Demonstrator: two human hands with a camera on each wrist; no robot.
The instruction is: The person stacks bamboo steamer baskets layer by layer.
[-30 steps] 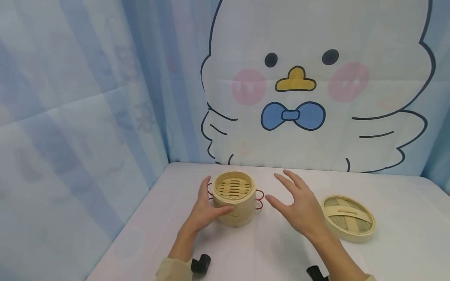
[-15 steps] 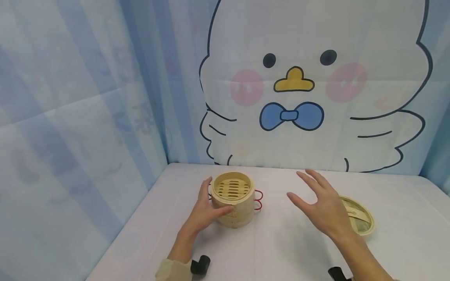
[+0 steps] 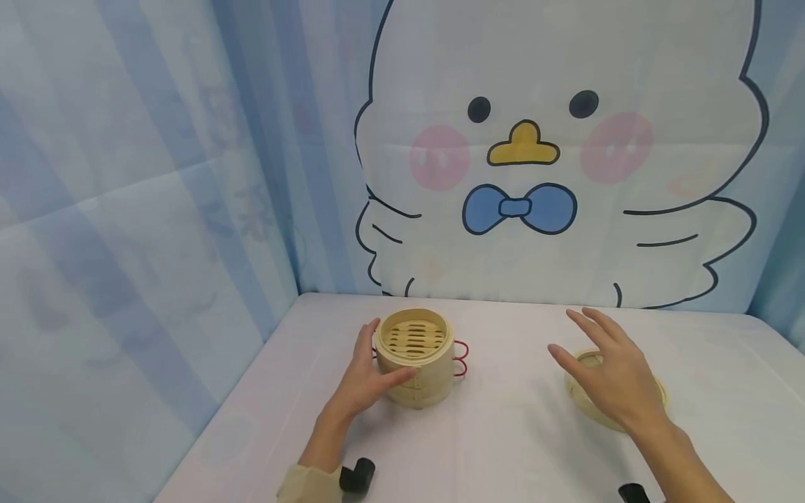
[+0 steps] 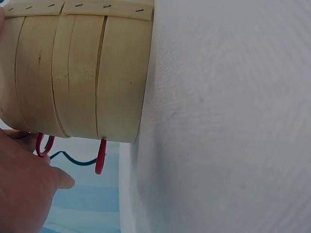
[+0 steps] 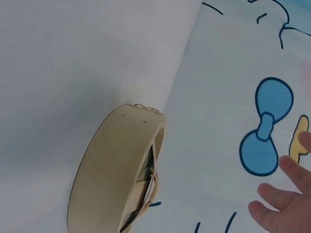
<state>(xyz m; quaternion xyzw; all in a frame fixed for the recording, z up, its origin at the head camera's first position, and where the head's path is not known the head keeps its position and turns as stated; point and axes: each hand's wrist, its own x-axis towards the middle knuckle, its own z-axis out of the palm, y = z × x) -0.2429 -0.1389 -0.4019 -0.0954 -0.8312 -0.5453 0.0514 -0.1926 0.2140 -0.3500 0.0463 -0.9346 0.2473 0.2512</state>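
Head view: left hand (image 3: 365, 383) clasps the bamboo steamer (image 3: 434, 378); right hand (image 3: 621, 381), empty and spread, hangs near the lid (image 3: 583, 400) — probably the reaching step (a grasp seems needed next).

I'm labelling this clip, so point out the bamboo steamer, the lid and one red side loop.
Bamboo steamer (image 3: 432, 374), head view: front of its outer wall.
Lid (image 5: 111, 170), right wrist view: outside of its side wall.
Red side loop (image 4: 101, 158), left wrist view: its middle, seen edge-on.

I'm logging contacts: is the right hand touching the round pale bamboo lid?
Apart: the right wrist view shows a clear gap between the right hand and the round pale bamboo lid.
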